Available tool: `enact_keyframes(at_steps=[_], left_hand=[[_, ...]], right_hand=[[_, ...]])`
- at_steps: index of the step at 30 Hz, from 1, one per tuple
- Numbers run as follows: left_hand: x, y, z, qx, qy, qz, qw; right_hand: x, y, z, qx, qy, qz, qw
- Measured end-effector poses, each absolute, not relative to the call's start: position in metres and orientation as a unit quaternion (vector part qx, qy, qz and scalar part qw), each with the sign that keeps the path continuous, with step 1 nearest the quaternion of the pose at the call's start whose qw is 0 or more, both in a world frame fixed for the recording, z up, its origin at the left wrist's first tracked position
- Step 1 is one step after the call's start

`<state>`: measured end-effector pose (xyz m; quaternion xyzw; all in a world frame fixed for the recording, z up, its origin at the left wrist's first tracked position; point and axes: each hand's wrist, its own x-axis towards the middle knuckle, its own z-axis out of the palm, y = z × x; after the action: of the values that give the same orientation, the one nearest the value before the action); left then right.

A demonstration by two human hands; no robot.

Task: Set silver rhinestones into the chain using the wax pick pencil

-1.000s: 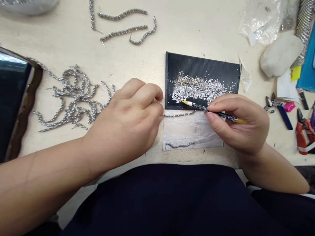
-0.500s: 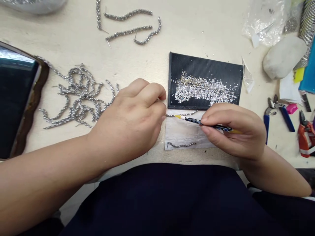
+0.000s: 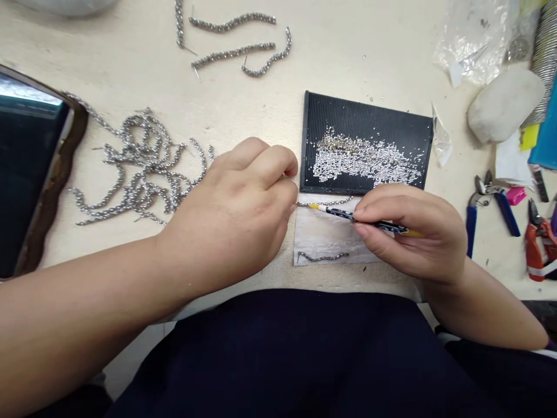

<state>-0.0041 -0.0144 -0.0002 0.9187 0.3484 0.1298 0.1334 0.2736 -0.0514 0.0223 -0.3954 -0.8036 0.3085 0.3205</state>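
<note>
My left hand (image 3: 248,203) is curled, its fingertips pinched at the left end of a thin silver bead strand (image 3: 326,203). The fingers hide what lies between them. My right hand (image 3: 409,232) grips a black and yellow patterned pick-up pencil (image 3: 361,219), whose pale tip touches or nearly touches the strand close to my left fingers. The strand lies on a pale pearly sheet (image 3: 331,241), along with a shorter strand (image 3: 324,256). Just above sits a black ribbed tray (image 3: 369,113) holding a spread of tiny silver beads.
A tangled heap of beaded strands (image 3: 143,168) lies left of my left hand, and several more (image 3: 235,49) lie farther up. A dark wavy-framed panel (image 3: 47,174) stands at the far left. Plastic bag (image 3: 472,40), white lump (image 3: 505,104), blue-handled pliers (image 3: 496,206) and red-handled cutters (image 3: 537,249) lie right.
My right hand has moved down from the tray's lower edge, bringing the pencil tip to the strand's left end beside my left fingers. My left hand stays pinched; the view has shifted slightly.
</note>
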Motion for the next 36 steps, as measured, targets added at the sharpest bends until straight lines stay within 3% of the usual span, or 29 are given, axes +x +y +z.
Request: enact_keyframes(at_steps=[11,28,36], left_hand=[[-0.0025,-0.0158,-0.0018,0.929,0.331,0.141,0.084],[-0.0037,-0.0161,-0.0017,0.923,0.346,0.127,0.110],[-0.0028,-0.0156,-0.0045,0.928,0.336,0.128,0.098]], right_hand=[[0.2758,-0.0502,0.0230,-0.386,-0.803,0.316,0.327],[0.2761,-0.0502,0.0238,-0.371,-0.814,0.323,0.307],[0.2772,-0.0520,0.0171,-0.444,-0.772,0.231,0.392]])
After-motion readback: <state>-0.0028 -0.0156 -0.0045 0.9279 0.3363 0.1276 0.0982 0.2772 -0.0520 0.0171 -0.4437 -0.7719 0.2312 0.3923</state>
